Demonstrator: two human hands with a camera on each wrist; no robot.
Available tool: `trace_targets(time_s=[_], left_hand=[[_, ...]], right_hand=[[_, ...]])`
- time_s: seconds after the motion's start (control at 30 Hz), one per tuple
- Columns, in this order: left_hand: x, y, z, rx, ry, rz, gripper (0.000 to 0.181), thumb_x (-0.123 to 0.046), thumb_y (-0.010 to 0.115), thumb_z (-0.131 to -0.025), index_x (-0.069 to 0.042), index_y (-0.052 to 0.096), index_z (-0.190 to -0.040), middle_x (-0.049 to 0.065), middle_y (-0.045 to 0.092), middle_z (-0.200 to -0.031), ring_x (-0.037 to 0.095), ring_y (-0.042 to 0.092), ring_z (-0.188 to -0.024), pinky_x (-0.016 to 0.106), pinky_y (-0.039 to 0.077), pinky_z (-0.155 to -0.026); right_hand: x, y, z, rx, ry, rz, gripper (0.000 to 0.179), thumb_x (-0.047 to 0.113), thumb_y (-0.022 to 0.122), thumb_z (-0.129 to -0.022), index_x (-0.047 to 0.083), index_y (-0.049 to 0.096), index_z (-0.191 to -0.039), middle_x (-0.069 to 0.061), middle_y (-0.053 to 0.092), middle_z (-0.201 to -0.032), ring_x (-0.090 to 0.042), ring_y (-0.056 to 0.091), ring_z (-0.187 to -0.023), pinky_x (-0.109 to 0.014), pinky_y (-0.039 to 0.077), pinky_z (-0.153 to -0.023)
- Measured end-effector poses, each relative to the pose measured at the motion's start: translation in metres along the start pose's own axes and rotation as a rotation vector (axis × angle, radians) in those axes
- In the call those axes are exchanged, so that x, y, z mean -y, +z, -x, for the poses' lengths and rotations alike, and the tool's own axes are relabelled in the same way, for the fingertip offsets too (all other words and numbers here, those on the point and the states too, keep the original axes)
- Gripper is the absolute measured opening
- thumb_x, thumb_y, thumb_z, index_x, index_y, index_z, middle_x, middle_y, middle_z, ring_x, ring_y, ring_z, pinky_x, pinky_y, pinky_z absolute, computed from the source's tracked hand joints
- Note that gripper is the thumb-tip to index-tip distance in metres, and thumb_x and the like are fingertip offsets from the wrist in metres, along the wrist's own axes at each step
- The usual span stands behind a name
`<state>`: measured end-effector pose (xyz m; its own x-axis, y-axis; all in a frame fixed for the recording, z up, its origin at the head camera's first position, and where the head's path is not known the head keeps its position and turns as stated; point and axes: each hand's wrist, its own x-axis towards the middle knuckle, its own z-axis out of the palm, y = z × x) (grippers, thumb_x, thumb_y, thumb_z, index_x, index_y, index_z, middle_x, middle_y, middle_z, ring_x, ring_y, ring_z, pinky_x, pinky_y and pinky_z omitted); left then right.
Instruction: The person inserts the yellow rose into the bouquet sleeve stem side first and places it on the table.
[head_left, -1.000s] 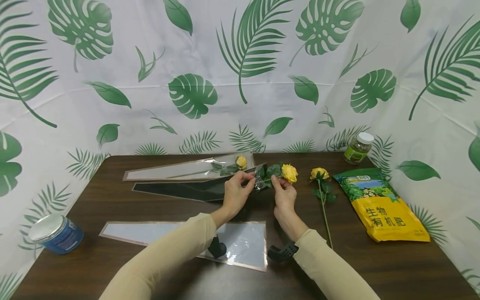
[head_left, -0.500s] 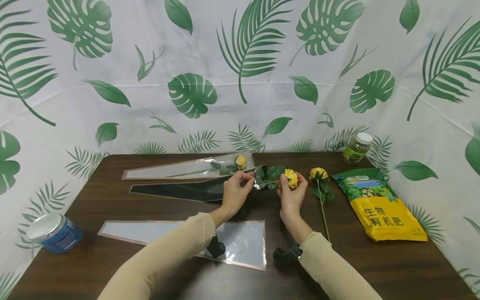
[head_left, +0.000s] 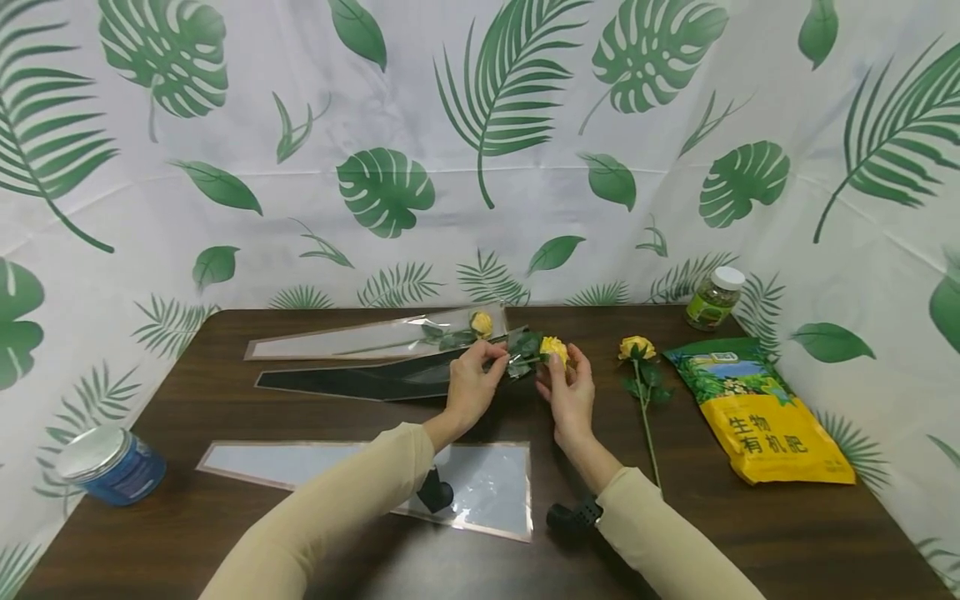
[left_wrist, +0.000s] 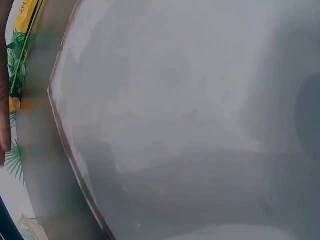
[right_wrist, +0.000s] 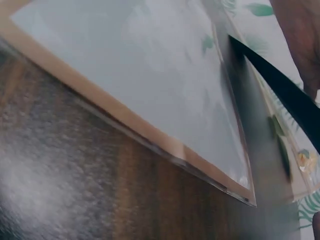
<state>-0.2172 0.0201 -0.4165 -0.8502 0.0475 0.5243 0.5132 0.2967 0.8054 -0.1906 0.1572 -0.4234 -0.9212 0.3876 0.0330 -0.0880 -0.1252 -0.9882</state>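
My left hand (head_left: 472, 380) pinches the open end of a black flower sleeve (head_left: 360, 378) with a clear front. A yellow rose (head_left: 553, 350) lies with its stem inside that sleeve, its bloom and some green leaves at the mouth. My right hand (head_left: 570, 392) holds the rose by its bloom, thumb in front and fingers curved behind. In the left wrist view, a pale sleeve (left_wrist: 175, 100) fills most of the picture. The right wrist view shows the tapered tip of the black sleeve (right_wrist: 280, 85) raised off the table.
Behind lies a clear-fronted white sleeve (head_left: 300, 347) with another yellow rose (head_left: 482, 323) inside. A pale sleeve (head_left: 487, 483) lies in front. To the right are a loose rose (head_left: 637, 348), a yellow-green bag (head_left: 772, 425) and a lidded jar (head_left: 716, 298). A blue can (head_left: 112, 467) stands left.
The right hand shifted from the stem to the bloom, then moved left with the rose. The bloom now sits closer to the sleeve's mouth. The left hand stayed nearly in place.
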Motion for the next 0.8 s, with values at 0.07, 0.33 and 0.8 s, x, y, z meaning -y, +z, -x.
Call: trace_targets(time_s=[0.07, 0.33, 0.8], left_hand=[[0.0001, 0.0005, -0.0008, 0.004, 0.001, 0.001, 0.006, -0.005, 0.066, -0.086, 0.000, 0.064, -0.085, 0.013, 0.071, -0.101, 0.023, 0.068, -0.098, 0.036, 0.054, -0.082], [0.0001, 0.0022, -0.0025, -0.004, 0.022, -0.001, 0.005, -0.003, 0.067, -0.085, 0.001, 0.064, -0.085, 0.015, 0.071, -0.100, 0.025, 0.068, -0.096, 0.036, 0.054, -0.084], [-0.0085, 0.0030, -0.0079, 0.019, -0.080, 0.016, 0.005, -0.005, 0.067, -0.085, 0.000, 0.067, -0.084, 0.013, 0.071, -0.101, 0.025, 0.068, -0.098, 0.036, 0.053, -0.085]], right_hand=[[-0.0003, -0.0003, 0.0017, 0.005, -0.031, -0.008, 0.043, 0.019, 0.050, -0.097, 0.005, 0.035, -0.135, -0.023, 0.054, -0.115, -0.025, 0.064, -0.091, -0.030, 0.056, -0.073], [0.0006, 0.0020, 0.0023, 0.036, -0.012, 0.090, 0.037, 0.018, 0.051, -0.097, 0.000, 0.046, -0.129, -0.013, 0.052, -0.118, -0.008, 0.052, -0.095, -0.023, 0.054, -0.067], [-0.0004, 0.0034, 0.0101, 0.255, 0.098, 0.043, 0.069, 0.005, 0.063, -0.088, 0.011, 0.024, -0.144, -0.023, 0.045, -0.129, -0.022, 0.063, -0.097, -0.035, 0.056, -0.077]])
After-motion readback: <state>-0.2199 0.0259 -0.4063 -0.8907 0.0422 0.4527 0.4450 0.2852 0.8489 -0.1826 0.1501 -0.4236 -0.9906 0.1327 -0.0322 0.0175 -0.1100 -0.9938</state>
